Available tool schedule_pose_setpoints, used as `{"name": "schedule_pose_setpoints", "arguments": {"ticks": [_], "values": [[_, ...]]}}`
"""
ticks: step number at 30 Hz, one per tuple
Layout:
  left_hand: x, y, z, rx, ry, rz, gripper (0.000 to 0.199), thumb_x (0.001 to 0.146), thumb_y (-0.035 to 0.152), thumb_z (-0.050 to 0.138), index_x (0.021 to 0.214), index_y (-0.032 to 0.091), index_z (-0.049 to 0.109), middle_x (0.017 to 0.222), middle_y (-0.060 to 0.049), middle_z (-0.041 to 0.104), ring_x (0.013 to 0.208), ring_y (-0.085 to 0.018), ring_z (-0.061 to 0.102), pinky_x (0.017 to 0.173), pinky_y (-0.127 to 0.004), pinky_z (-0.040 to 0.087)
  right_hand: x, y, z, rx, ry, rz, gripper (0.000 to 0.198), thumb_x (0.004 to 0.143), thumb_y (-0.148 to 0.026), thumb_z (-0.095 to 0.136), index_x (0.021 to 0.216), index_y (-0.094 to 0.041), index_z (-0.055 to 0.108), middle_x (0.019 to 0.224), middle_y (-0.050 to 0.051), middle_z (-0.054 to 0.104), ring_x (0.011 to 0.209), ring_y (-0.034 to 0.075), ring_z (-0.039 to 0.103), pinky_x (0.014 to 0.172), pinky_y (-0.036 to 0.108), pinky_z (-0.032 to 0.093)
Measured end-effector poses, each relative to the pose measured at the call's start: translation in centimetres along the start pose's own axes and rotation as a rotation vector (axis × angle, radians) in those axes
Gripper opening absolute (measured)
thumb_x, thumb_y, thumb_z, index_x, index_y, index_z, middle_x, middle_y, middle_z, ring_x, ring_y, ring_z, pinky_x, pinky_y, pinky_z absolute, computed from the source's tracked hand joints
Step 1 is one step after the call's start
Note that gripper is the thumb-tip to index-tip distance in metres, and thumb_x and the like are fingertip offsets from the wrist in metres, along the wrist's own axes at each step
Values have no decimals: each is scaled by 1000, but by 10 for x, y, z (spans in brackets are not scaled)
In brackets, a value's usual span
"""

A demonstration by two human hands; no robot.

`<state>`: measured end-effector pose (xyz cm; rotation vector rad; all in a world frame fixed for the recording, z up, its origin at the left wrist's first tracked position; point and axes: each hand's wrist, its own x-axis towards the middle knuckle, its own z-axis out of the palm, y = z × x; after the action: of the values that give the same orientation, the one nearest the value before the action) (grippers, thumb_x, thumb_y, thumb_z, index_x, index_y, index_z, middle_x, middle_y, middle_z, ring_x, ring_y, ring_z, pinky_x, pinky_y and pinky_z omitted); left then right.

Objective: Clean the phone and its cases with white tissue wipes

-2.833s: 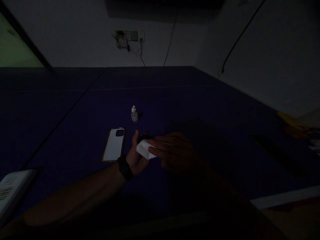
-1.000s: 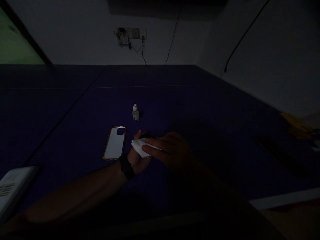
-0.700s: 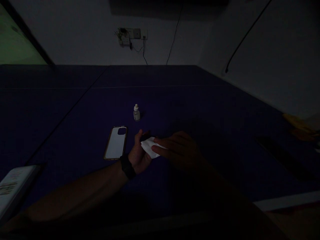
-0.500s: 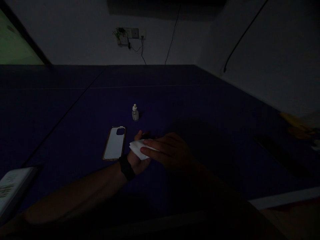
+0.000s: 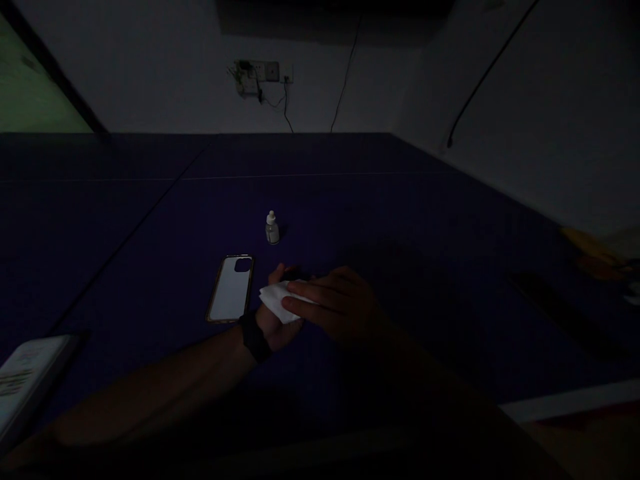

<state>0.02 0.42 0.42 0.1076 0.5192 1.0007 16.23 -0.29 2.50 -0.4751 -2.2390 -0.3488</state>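
Observation:
Under a folded white tissue [image 5: 276,299], my left hand [image 5: 274,328] lies palm up with its thumb raised, wearing a dark wristband [image 5: 255,337]. Its fingers curl round a dark thing, mostly covered by the tissue and too dim to name. My right hand [image 5: 340,301] presses the tissue down from above with its fingers together. Just left of the hands, a phone case [image 5: 231,290] with a pale back and a camera cut-out lies flat. A small dropper bottle [image 5: 273,230] with a white cap stands upright beyond them.
The dark blue table [image 5: 350,207] reaches to the wall. A white box [image 5: 30,373] lies at the left edge, and a long dark object [image 5: 555,307] on the right. Yellowish items [image 5: 595,250] sit at the far right. Wall sockets [image 5: 257,73] with cords are behind.
The view has shifted slightly, so everything sits a little lower. Both hands keep nearly the same pose, with the tissue still between them.

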Motion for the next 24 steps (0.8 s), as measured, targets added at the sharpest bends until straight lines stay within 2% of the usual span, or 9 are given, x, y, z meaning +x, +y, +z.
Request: {"name": "schedule_pose_setpoints", "arguments": {"ticks": [3, 8, 12, 16, 21, 24], "values": [[1, 0, -1, -24, 38, -8, 37, 95, 51, 63, 88, 15, 62, 77, -4, 69, 68, -12, 69, 63, -19, 58, -3, 3, -4, 5, -18, 7, 23, 106, -16, 55, 125, -22, 67, 126, 3, 77, 104, 13, 72, 84, 34, 49], [4, 0, -2, 6, 18, 52, 36, 93, 52, 67, 88, 16, 61, 72, -1, 66, 60, -11, 65, 58, -19, 55, -12, 14, -16, -24, -52, 8, 23, 106, -16, 53, 122, -21, 69, 125, 5, 77, 97, 13, 73, 81, 34, 48], [2, 0, -5, -12, 12, 16, 37, 98, 51, 59, 89, 15, 62, 77, -4, 67, 67, -12, 67, 63, -20, 56, -5, 8, -8, 9, -20, -4, 24, 106, -16, 52, 123, -20, 69, 124, 5, 77, 98, 14, 73, 81, 34, 50], [1, -1, -8, -11, -1, -40, 44, 97, 54, 59, 91, 11, 66, 81, -7, 68, 74, -14, 69, 69, -21, 57, -1, 1, -1, 10, 17, -6, 24, 106, -15, 55, 124, -22, 69, 124, 3, 78, 99, 13, 72, 82, 33, 50], [4, -1, -6, -7, 30, 41, 37, 98, 53, 58, 92, 16, 62, 83, -5, 69, 71, -13, 67, 67, -23, 57, -8, 11, -14, -8, -38, 13, 22, 106, -15, 54, 119, -21, 70, 124, 4, 78, 97, 13, 73, 78, 33, 49], [5, -1, -3, -16, 32, 37, 37, 97, 53, 60, 91, 17, 60, 79, -3, 67, 67, -12, 67, 64, -21, 56, -11, 14, -17, -11, -36, 15, 23, 106, -15, 53, 120, -22, 70, 122, 4, 78, 96, 13, 73, 78, 33, 49]]}}
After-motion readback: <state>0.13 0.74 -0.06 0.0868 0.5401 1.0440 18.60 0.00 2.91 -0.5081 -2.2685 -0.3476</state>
